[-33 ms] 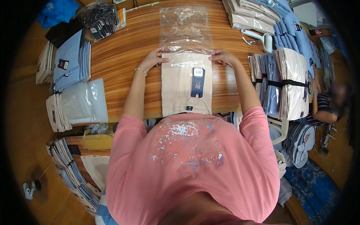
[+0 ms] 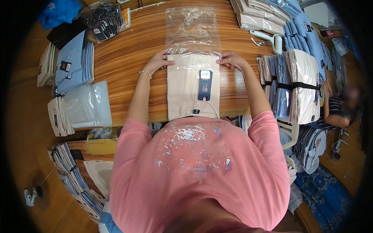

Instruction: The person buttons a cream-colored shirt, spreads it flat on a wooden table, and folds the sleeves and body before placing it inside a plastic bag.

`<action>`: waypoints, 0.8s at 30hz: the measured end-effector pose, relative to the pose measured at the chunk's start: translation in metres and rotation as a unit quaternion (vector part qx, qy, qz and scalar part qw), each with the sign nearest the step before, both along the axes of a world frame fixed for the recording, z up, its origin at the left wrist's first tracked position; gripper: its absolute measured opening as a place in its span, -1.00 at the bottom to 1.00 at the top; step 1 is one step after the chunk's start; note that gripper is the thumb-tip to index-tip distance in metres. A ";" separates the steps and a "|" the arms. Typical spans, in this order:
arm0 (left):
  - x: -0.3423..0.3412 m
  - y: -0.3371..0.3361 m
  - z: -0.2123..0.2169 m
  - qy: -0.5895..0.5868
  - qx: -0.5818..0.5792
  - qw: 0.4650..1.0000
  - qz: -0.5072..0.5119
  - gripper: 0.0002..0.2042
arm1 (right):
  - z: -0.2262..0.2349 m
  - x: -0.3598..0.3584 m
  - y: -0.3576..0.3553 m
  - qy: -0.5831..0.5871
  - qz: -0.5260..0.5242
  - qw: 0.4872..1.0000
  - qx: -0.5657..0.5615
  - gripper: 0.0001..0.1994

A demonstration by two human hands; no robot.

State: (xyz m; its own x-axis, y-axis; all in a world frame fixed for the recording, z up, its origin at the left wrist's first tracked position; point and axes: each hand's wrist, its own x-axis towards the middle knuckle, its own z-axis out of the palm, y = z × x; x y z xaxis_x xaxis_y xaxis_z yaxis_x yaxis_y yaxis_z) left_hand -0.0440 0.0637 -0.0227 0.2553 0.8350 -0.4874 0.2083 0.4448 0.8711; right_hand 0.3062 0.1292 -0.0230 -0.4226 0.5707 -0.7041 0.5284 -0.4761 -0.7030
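A folded beige garment [image 2: 182, 87] lies flat on the table right in front of me, its lower end against my shirt. On it rest a long navy hang tag [image 2: 205, 90] with a white label and a small dark tag [image 2: 197, 112] on a thin cord. A clear plastic bag [image 2: 192, 29] stretches away from the garment's far end, and its film seems to overlap that end. My left hand [image 2: 158, 62] pinches the bag's edge at the garment's far left corner. At the far right corner, my right hand [image 2: 232, 61] pinches the opposite edge.
Packed blue garments [image 2: 72, 62] and clear sleeves [image 2: 87, 105] stand at the left. Strapped bundles [image 2: 305, 85] and a white-handled lint roller [image 2: 268, 38] lie to the right. Dark packets [image 2: 104, 29] sit at the far left. Another person's arm [image 2: 330, 106] shows at the far right.
Almost nothing differs. The plastic film lies slightly differently near the garment's far end, and both hands keep their hold at the corners.
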 end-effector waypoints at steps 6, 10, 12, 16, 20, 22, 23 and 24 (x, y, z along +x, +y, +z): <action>-0.003 -0.028 0.002 0.017 -0.038 0.999 -0.012 -0.53 | -0.001 0.002 -0.024 0.058 -0.013 0.996 -0.073 -0.79; 0.001 -0.040 0.004 0.022 -0.049 0.999 -0.006 -0.54 | -0.002 0.000 -0.047 0.037 -0.018 0.999 -0.020 -0.80; 0.005 -0.054 0.008 0.030 -0.062 0.998 -0.015 -0.55 | -0.003 0.004 -0.065 0.048 -0.013 0.998 -0.026 -0.80; 0.011 -0.096 0.005 0.005 -0.086 0.996 -0.014 -0.55 | -0.001 0.009 -0.122 0.030 -0.051 0.998 0.014 -0.81; 0.011 -0.143 0.002 -0.047 -0.126 0.991 0.005 -0.57 | 0.003 0.014 -0.175 0.030 -0.043 0.998 -0.018 -0.81; 0.014 -0.153 0.013 -0.042 -0.142 0.989 0.024 -0.61 | 0.003 0.011 -0.187 0.023 -0.060 0.998 0.020 -0.81; 0.012 -0.154 0.008 -0.041 -0.139 0.989 0.026 -0.62 | 0.003 0.008 -0.185 0.042 -0.115 0.992 0.032 -0.82; 0.008 -0.154 0.000 -0.041 -0.135 0.990 0.030 -0.63 | 0.005 0.002 -0.180 0.060 -0.168 0.983 0.045 -0.82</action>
State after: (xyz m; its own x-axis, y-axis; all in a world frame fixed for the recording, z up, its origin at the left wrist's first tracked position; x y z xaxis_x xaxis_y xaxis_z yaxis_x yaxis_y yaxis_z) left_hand -0.0360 -0.0899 -0.0231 0.2572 0.6924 -0.6741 0.1082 0.6725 0.7321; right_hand 0.3084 -0.0509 -0.0178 -0.2769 0.7502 -0.6004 0.2626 -0.5419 -0.7983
